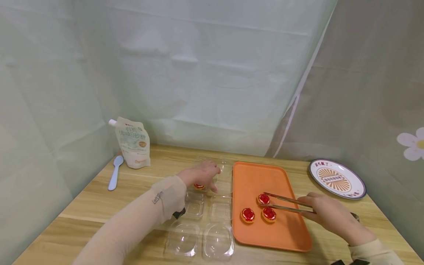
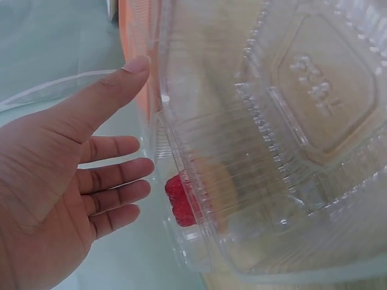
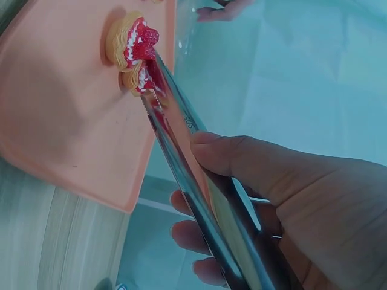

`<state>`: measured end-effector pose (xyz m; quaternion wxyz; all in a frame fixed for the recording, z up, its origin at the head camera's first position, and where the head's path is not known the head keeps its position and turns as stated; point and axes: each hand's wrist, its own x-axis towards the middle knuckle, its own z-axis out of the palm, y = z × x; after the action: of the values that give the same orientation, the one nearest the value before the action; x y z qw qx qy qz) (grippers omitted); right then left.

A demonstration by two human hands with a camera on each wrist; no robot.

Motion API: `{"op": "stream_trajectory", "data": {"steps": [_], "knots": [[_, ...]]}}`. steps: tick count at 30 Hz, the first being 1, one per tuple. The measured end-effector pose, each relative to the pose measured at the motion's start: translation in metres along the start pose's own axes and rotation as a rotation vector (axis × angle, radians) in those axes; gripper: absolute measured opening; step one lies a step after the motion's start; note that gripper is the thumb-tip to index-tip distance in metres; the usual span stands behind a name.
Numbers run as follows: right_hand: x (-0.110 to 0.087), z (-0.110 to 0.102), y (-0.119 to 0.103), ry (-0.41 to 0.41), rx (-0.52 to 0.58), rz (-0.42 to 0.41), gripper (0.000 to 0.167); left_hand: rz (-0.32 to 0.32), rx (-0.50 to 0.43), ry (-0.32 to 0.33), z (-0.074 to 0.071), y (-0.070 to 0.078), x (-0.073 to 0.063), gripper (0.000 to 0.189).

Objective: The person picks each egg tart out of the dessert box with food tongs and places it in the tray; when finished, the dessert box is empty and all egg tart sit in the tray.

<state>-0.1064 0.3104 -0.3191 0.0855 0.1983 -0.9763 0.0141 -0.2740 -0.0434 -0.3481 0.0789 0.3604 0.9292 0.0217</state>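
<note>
My right hand (image 1: 326, 213) grips metal tongs (image 1: 288, 203), their tips on either side of a red-topped tart (image 1: 264, 199) on the orange tray (image 1: 261, 233). Two more tarts lie nearer on the tray, a left one (image 1: 247, 215) and a right one (image 1: 269, 214). In the right wrist view, thumb and fingers wrap the tongs (image 3: 199, 175). My left hand (image 1: 203, 173), fingers extended and holding nothing, is over the far part of the clear plastic container (image 1: 220, 211). A tart (image 1: 198, 186) in the container shows partly below this hand; in the left wrist view its red top (image 2: 181, 202) sits behind clear plastic.
At the back left a sugar pouch (image 1: 133, 143) stands upright, with a pale blue spoon (image 1: 115, 173) beside it. A patterned plate (image 1: 338, 179) lies at the right. Clear domed lid sections (image 1: 216, 241) lie toward the near edge. Curtains (image 1: 212, 73) hang behind the table.
</note>
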Motion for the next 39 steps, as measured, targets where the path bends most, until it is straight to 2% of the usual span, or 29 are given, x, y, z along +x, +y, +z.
{"op": "stream_trajectory", "data": {"steps": [7, 13, 18, 23, 27, 33, 39], "knots": [[-0.003, 0.002, 0.004, 0.016, 0.011, 0.004, 0.030, -0.017, -0.086, 0.037, -0.005, -0.005, -0.008, 0.070], [-0.007, 0.002, 0.005, 0.044, 0.047, 0.026, 0.031, -0.028, -0.194, 0.079, -0.008, -0.016, -0.023, 0.065], [-0.007, 0.005, 0.003, 0.102, 0.061, 0.036, 0.033, -0.020, -0.222, 0.146, -0.007, -0.027, -0.040, 0.065], [-0.005, 0.010, 0.000, 0.211, 0.042, -0.006, 0.037, -0.021, -0.235, 0.236, -0.002, -0.036, -0.057, 0.062], [-0.002, 0.014, -0.005, 0.260, 0.048, -0.021, 0.039, -0.039, -0.282, 0.289, 0.004, -0.042, -0.067, 0.059], [0.007, 0.014, -0.014, 0.299, 0.037, -0.034, 0.039, -0.065, -0.338, 0.337, 0.011, -0.049, -0.075, 0.058], [0.023, 0.004, -0.025, 0.255, 0.043, -0.023, 0.037, -0.101, -0.365, 0.350, 0.019, -0.060, -0.076, 0.059]]}}
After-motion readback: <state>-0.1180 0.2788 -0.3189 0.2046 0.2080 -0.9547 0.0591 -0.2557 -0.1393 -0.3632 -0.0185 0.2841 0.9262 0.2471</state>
